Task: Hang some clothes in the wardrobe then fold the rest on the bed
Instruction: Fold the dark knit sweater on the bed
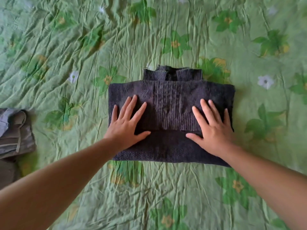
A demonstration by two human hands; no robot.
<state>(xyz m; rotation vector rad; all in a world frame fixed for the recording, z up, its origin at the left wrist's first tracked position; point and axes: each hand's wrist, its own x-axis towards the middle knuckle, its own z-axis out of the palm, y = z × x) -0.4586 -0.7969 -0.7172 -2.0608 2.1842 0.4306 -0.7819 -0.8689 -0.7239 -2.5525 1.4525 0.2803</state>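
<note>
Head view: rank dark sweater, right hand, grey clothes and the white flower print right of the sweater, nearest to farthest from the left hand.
1. dark sweater: under the left hand, touching.
2. right hand: beside it, on the sweater.
3. grey clothes: far left.
4. white flower print: far right.

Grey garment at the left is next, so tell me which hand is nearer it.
Left. The left hand lies flat on the dark sweater, on the side toward the grey garment; the right hand lies flat on its far side.

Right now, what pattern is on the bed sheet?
Green sheet with green and white flowers, seen best from the head camera.
</note>
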